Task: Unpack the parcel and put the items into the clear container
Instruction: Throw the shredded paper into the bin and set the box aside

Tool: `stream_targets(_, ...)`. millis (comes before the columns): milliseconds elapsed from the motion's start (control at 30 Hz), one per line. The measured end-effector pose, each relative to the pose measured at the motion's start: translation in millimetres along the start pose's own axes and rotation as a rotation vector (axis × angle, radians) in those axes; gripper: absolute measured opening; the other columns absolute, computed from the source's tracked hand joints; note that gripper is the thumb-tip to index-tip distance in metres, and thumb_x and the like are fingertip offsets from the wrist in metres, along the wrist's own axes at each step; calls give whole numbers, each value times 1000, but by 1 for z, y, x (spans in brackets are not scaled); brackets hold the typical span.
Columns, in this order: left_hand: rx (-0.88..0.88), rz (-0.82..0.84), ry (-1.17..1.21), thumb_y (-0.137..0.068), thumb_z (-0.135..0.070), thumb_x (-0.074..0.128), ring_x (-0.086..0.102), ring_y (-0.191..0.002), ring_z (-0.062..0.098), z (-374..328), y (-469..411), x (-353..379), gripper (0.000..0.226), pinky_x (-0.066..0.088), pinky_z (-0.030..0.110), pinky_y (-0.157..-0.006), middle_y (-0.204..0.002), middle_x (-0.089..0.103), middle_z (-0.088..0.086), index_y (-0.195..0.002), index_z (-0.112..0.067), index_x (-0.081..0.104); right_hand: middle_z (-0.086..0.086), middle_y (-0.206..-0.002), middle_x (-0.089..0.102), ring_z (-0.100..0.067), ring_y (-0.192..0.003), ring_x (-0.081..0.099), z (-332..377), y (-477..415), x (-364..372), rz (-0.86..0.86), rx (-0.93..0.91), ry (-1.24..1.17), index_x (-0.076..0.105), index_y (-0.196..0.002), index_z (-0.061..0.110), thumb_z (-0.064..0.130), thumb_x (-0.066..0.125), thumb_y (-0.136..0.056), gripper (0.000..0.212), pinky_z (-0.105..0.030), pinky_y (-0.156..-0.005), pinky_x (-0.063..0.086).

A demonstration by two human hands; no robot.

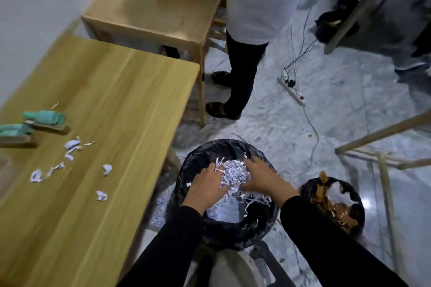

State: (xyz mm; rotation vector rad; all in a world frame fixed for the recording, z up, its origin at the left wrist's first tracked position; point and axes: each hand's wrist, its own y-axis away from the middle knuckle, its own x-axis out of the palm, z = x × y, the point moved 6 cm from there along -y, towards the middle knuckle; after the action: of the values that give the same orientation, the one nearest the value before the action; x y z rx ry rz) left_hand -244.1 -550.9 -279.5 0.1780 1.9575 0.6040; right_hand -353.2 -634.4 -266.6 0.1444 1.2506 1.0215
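Black-lined bin (233,233) holds shredded paper (234,175) — left hand (205,185), right hand (260,178) grip it.

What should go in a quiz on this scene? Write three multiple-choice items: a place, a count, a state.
1. Where are the left hand and right hand? A on the table B over a bin C on the floor
2. How many bins show? A one B two C four
3. What do the hands hold? A nothing B a brush C shreds
B: both hands hover above the black-lined bin. B: a second bin stands to its right. C: shreds are pressed between them.
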Motion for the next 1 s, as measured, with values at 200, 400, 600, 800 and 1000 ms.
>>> stream_targets(200,-10,124,-59,-92,-37,47,44,-115,35,1,-3,14,47,39,45,-91,-134,35,13,-132,-12,41,-13,-139,37,-33,-126,40,-5,-4,14,69,-31,30,33,-141,18,24,75,-72,82,-39,-104,39)
stream_targets(400,39,91,-71,-96,-31,40,44,-116,32,4,4,-10,39,38,43,-93,-129,41,12,-128,-10,45,-12,-136,39,-31,-122,43,17,-4,-10,20,-59,28,38,-137,14,24,63,-83,61,-40,-98,42)
stream_targets(600,17,-253,-28,-96,-30,40,52,-108,27,26,31,-90,34,41,38,-90,-114,56,8,-118,-9,56,-14,-124,50,-31,-116,48,96,-10,-62,-176,-246,-32,50,-124,10,14,54,-83,41,-39,-95,43)
stream_targets(800,-406,-753,180,-96,-18,36,54,-104,24,119,114,-152,30,41,36,-88,-112,59,7,-114,-8,57,-8,-130,46,-24,-122,43,203,-16,-51,-271,-494,-24,41,-131,14,22,49,-92,41,-36,-96,43)
stream_targets(1000,-869,-888,229,-93,-26,40,51,-112,28,237,213,-85,32,45,42,-93,-120,57,11,-117,-8,52,-15,-155,16,-29,-145,9,277,0,48,-209,-706,143,18,-145,13,67,43,-80,88,-43,-119,16)
